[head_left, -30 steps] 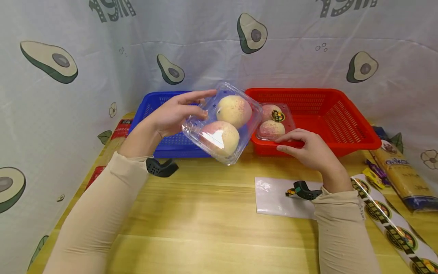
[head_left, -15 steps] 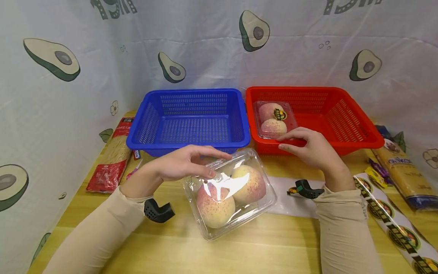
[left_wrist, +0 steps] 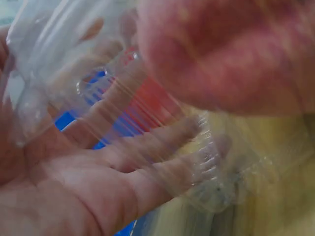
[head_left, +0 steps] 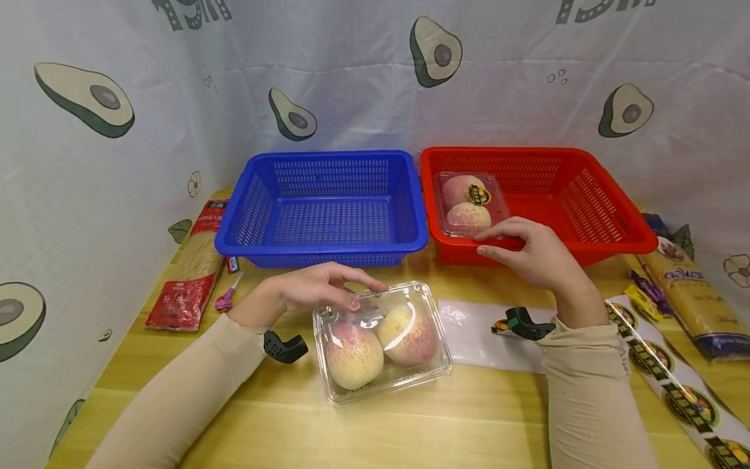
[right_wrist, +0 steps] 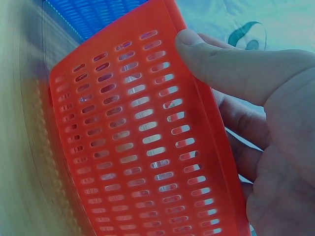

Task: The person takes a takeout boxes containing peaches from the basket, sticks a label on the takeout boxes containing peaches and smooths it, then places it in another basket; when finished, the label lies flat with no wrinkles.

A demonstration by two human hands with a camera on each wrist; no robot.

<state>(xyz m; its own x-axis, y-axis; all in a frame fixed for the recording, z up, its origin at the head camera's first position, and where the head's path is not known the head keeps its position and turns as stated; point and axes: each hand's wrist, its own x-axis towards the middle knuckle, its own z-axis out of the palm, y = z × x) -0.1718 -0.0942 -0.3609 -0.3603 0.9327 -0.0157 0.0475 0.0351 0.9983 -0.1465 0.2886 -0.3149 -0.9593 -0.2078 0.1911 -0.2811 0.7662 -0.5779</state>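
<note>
A clear plastic clamshell box (head_left: 394, 389) with two yellow-pink peaches (head_left: 354, 358) is low over the middle of the table. My left hand (head_left: 319, 286) grips its far edge, thumb at the lid. Through the plastic in the left wrist view, the fingers (left_wrist: 147, 147) show. At the red basket (head_left: 592, 249), my right hand (head_left: 530, 251) holds the front rim, thumb outside and fingers over the inner side. Inside that basket, to the left, is another clear box (head_left: 499, 202) of peaches bearing a dark round sticker (head_left: 479, 195).
A blue basket (head_left: 322, 251) stands left of the red one. On the table are a white sheet (head_left: 469, 335) with a small sticker, a long sticker strip (head_left: 662, 371) at right, a yellow packet (head_left: 691, 299), a red-ended noodle packet (head_left: 190, 286) and a small pink-handled item (head_left: 224, 301).
My left hand has brought the peach box down from in front of the blue basket to low over the table, turning and levelling it. My right hand stays at the red rim.
</note>
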